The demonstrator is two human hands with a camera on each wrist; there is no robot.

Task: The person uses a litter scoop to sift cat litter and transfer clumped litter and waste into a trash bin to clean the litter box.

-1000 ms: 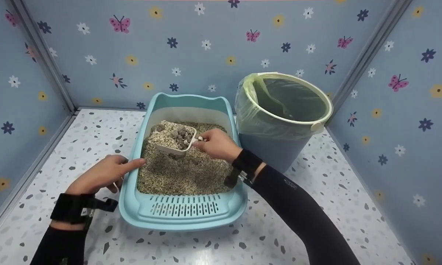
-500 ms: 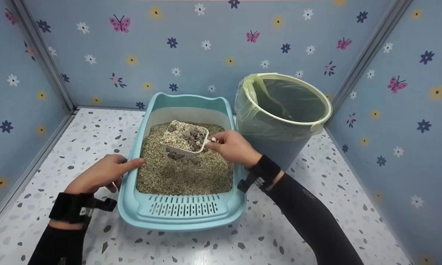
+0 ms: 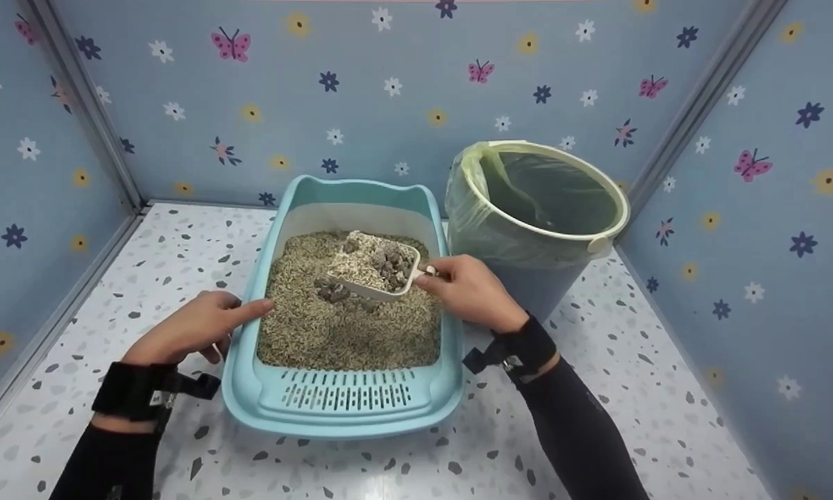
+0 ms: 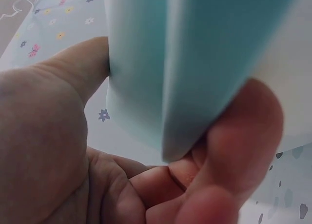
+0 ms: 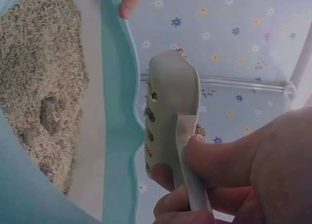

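My right hand (image 3: 475, 292) pinches the handle of a pale litter scoop (image 5: 173, 92) between thumb and fingers. In the head view the scoop is held above the litter (image 3: 347, 340), heaped with light pellets and grey-brown clumps (image 3: 392, 262). Slots show along its underside in the right wrist view. A few dark clumps (image 3: 332, 290) lie in the litter below. On the near left, my left hand (image 3: 198, 323) grips the side of the turquoise litter box (image 3: 347, 420). Its thumb lies over the rim, and its fingers (image 4: 243, 136) curl under the edge in the left wrist view.
Just right of the box stands a tall bin (image 3: 524, 288) with a cream rim, lined with a yellow-green bag (image 3: 473, 212). Flower-patterned walls (image 3: 389, 55) enclose the speckled floor (image 3: 173, 257) at the back and both sides. A slotted step (image 3: 347, 389) forms the box's front.
My right hand has carried the loaded scoop rightward and slightly nearer over the litter, toward the bin side. The left hand stays on the box rim.
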